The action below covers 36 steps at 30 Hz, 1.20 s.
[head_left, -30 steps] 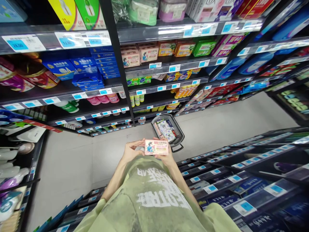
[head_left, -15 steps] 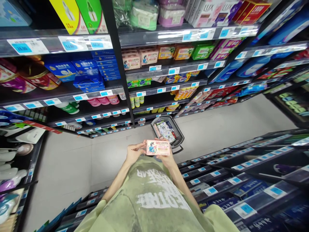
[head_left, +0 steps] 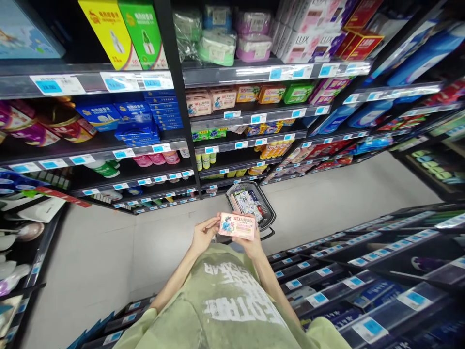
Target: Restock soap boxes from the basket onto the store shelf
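A pink soap box (head_left: 237, 226) with a blue flower-like picture and Chinese lettering is held level in front of my body. My left hand (head_left: 205, 234) pinches its left end, fingers near the upper corner. Around the right end wraps my right hand (head_left: 250, 245), its thumb along the lower edge and the other fingers partly hidden behind the box. On the floor just beyond stands a grey shopping basket (head_left: 269, 213) with several packages (head_left: 249, 201) inside. Similar pink boxes (head_left: 210, 101) sit on the shelf ahead.
Shelves (head_left: 250, 116) with price tags rise in front, stocked with boxed soaps, blue boxes (head_left: 134, 116) and bottles. Another shelf unit (head_left: 348, 281) runs close behind on my right. Grey floor (head_left: 327, 189) stretches along the aisle. A rack of ladles (head_left: 31, 231) stands at the left.
The soap box has tilted slightly, its right end dropping towards me, and both hands sit a little lower in view. The camera has tipped up, showing more of the upper shelf.
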Each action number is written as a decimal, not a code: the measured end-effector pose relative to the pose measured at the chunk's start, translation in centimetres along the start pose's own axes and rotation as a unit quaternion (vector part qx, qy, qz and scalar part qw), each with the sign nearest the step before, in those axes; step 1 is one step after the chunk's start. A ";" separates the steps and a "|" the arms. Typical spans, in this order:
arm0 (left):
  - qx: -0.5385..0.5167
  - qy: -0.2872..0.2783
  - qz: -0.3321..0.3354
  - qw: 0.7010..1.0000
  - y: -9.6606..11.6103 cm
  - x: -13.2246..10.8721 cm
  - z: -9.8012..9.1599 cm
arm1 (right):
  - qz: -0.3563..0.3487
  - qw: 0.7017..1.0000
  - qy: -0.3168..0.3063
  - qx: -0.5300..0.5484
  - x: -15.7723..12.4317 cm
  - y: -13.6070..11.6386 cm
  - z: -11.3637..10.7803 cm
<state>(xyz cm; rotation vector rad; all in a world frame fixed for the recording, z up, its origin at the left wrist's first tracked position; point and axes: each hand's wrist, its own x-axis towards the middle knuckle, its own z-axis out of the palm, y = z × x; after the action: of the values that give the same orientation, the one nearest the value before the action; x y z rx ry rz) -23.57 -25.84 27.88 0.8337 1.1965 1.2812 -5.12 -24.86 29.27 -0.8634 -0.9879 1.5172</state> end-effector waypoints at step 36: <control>0.447 -0.208 0.035 0.869 2.0 2.0 0.6 | 0.077 0.979 0.064 -0.178 0.9 3.6 -1.1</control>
<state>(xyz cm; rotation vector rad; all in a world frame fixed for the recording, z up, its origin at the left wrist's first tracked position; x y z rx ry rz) -23.74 -23.46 29.50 1.7352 1.3923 0.4820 -5.65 -24.10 25.54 -1.3008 -1.1366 1.4125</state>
